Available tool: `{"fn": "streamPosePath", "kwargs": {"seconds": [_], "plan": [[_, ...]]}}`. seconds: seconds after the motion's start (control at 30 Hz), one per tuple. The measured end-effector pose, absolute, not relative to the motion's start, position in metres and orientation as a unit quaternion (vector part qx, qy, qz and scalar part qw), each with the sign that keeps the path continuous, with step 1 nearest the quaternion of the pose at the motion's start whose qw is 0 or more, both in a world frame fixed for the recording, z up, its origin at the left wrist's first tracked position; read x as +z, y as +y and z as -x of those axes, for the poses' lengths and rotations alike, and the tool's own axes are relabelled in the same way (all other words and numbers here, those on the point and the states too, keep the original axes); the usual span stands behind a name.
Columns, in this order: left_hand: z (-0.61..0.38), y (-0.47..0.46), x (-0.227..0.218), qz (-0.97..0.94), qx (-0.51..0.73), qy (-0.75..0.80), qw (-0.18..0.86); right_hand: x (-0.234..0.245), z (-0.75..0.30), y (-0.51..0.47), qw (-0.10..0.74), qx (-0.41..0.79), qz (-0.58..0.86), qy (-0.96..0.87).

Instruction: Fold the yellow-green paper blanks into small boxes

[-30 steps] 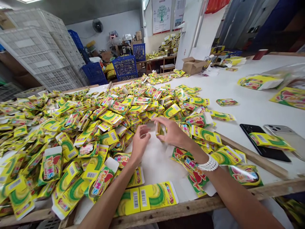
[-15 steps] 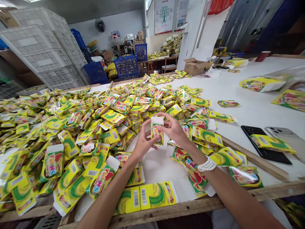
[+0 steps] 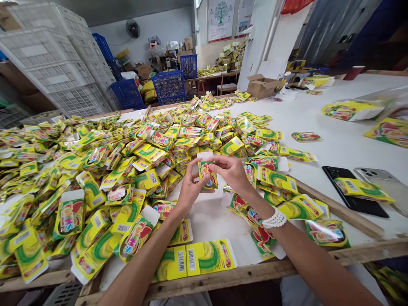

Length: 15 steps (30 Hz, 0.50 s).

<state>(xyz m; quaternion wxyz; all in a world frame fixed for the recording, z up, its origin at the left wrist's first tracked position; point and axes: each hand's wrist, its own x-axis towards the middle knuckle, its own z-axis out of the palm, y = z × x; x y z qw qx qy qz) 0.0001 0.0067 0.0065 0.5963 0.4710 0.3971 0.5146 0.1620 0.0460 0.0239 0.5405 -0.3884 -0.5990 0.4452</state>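
Note:
Between my two hands, above the white table, is a small yellow-green candy box (image 3: 208, 175) with a white flap standing up at its top. My left hand (image 3: 190, 188) grips the box from the left, thumb across its front. My right hand (image 3: 232, 172) pinches it at the upper right, near the flap; a white beaded bracelet (image 3: 274, 218) circles that wrist. Beyond and left of my hands spreads a big heap of similar boxes (image 3: 153, 155). Two flat boxes (image 3: 210, 257) with barcodes lie at the near edge, below my hands. More boxes (image 3: 263, 238) lie beneath my right forearm.
On the right, a black phone (image 3: 353, 193) and a silver phone (image 3: 379, 178) lie with a box across them. A wooden strip (image 3: 344, 210) runs beside them. White crates (image 3: 57, 63) stack at left, blue crates (image 3: 168, 87) behind. An open cardboard carton (image 3: 263, 87) stands at the back.
Both hands have shifted slightly left with the box. My right fingers have moved from beside the flap down onto its base, and the flap now leans back a little.

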Motion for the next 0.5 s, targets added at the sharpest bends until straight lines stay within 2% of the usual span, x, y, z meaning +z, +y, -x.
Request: {"fn": "streamPosePath", "kwargs": {"seconds": [0.13, 0.23, 0.37, 0.5], "plan": [[0.002, 0.008, 0.006, -0.485, 0.495, 0.409, 0.594, 0.025, -0.165, 0.048, 0.513, 0.443, 0.404, -0.615], [0.002, 0.008, 0.005, -0.504, 0.478, 0.413, 0.589, 0.03, -0.168, 0.046, 0.534, 0.44, 0.415, -0.591], [0.001, 0.006, 0.003, -0.539, 0.449, 0.41, 0.583, 0.035, -0.171, 0.045, 0.561, 0.514, 0.436, -0.48], [0.001, 0.005, 0.0, -0.562, 0.446, 0.41, 0.564, 0.036, -0.175, 0.046, 0.519, 0.567, 0.468, -0.436]]}}
